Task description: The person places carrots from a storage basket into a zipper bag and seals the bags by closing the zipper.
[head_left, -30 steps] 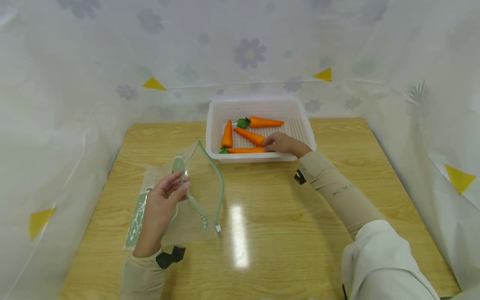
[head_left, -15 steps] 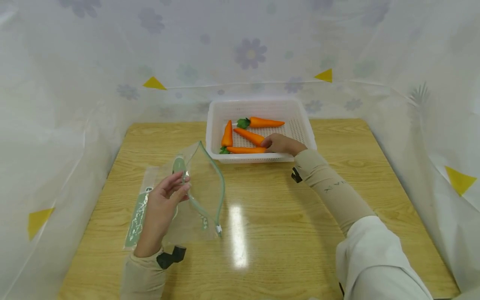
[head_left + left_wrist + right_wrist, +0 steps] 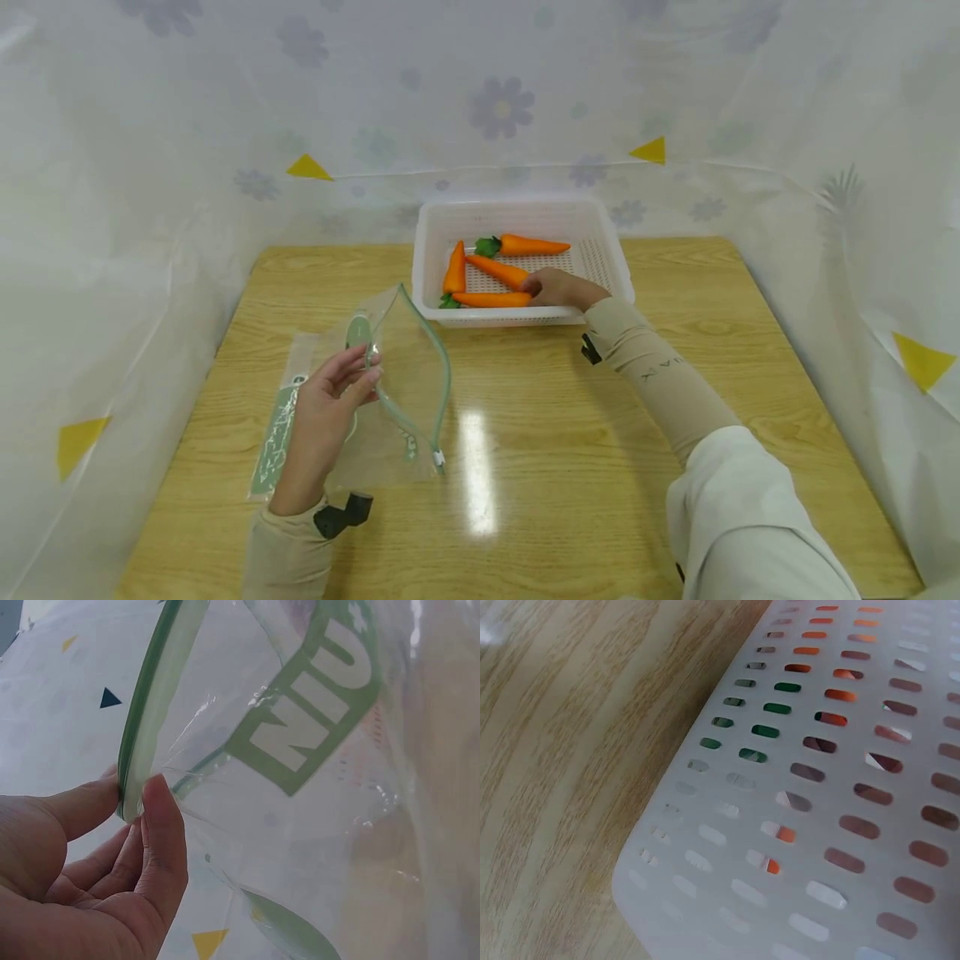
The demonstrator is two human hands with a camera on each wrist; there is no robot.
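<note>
My left hand pinches the green zip rim of a clear plastic bag and holds its mouth up and wide over the table. The left wrist view shows thumb and fingers on the rim of the bag. My right hand is inside the white basket, fingers curled at the right ends of the front carrot and the middle carrot. Whether it grips either one is hidden. Two more carrots lie at the back and left.
The basket stands at the far middle of the wooden table; the right wrist view shows only its perforated wall. White flowered sheeting walls the table on the left, back and right.
My right hand has crept a little to the left inside the basket, onto the carrot ends. The left hand and the bag have not moved.
</note>
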